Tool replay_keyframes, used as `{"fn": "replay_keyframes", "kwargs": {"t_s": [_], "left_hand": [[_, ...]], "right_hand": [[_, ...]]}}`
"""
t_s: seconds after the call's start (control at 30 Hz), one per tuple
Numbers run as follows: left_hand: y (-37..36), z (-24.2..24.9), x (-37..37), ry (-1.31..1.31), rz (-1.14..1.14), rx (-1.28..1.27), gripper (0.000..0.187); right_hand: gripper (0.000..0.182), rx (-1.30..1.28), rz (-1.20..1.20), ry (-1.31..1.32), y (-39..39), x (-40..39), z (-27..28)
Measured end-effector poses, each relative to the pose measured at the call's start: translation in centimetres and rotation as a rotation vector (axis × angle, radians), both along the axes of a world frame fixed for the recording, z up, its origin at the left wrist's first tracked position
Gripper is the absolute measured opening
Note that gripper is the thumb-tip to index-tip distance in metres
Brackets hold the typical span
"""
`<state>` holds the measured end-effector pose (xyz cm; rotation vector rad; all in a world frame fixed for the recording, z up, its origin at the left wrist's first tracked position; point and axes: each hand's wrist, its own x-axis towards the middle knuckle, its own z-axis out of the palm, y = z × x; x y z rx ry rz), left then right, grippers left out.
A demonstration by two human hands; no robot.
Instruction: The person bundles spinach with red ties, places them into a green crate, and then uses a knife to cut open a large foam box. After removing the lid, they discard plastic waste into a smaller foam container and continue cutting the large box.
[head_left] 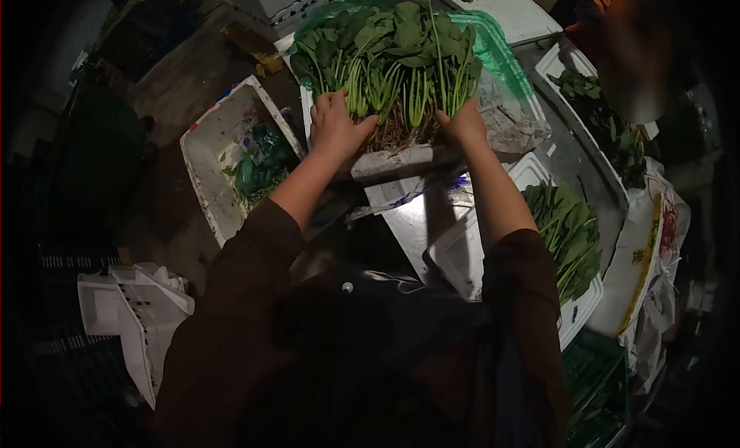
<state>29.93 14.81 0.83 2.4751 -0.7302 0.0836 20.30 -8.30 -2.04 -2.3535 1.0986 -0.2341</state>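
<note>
A wide row of leafy greens that look like spinach (401,43) lies in a white foam box (306,101) lined with green plastic (501,51). The leaves point away from me, and the brown roots (397,128) face my body. My left hand (337,128) grips the stems at the left end of the row, its thumb pointing inward over the roots. At the right end, my right hand (465,124) holds the stems, with its fingers partly hidden behind them. Crumpled grey paper (505,112) lies along the near and right side of the greens.
To the left, a foam box (202,159) contains green plastic and scraps. More leafy greens (566,236) lie on a white tray at right, above a green crate (597,378). A person's orange sleeve (597,5) shows at upper right. White foam pieces (139,317) stand at lower left.
</note>
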Motion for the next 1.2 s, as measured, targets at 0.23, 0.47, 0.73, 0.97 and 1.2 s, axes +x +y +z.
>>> {"fn": "replay_keyframes", "kwargs": {"t_s": [0.23,0.47,0.73,0.97,1.2], "left_hand": [[1.4,-2.6,5.6,0.355,0.050,-0.068,0.094],[0.6,-4.5,6.5,0.498,0.147,-0.225,0.098],[-0.6,-2.0,6.0,0.557,0.158,-0.292,0.093],[1.5,-4.5,8.6,1.092,0.015,-0.807,0.063],[-0.3,-4.7,8.5,1.121,0.132,-0.648,0.043]], "right_hand": [[0.035,0.902,-0.271,-0.353,-0.8,-2.0,1.8],[0.025,0.245,0.070,-0.506,4.5,-0.9,-4.6],[0.039,0.147,0.052,-0.276,2.0,4.6,-6.3],[0.033,0.521,0.133,-0.124,3.4,1.7,6.3],[0.032,0.806,-0.021,-0.325,6.4,5.0,-0.5]]}}
